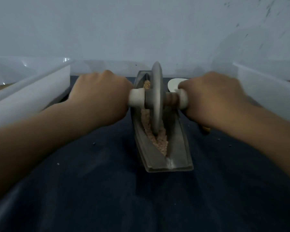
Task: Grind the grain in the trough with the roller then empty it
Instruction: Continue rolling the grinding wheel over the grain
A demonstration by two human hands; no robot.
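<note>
Fists: left hand and right hand grip roller handles, wheel in trough grain.

I find no legible text, label, brand, number or sign anywhere in view. The roller and the trough under it show plain grey surfaces. The view is blurred, so any fine print cannot be told.

You see a grey roller with off-white handle ends, grey trough, tan-brown speckled grain, dark navy cloth, white bins, pale blue-grey wall with dark flecks.
</note>
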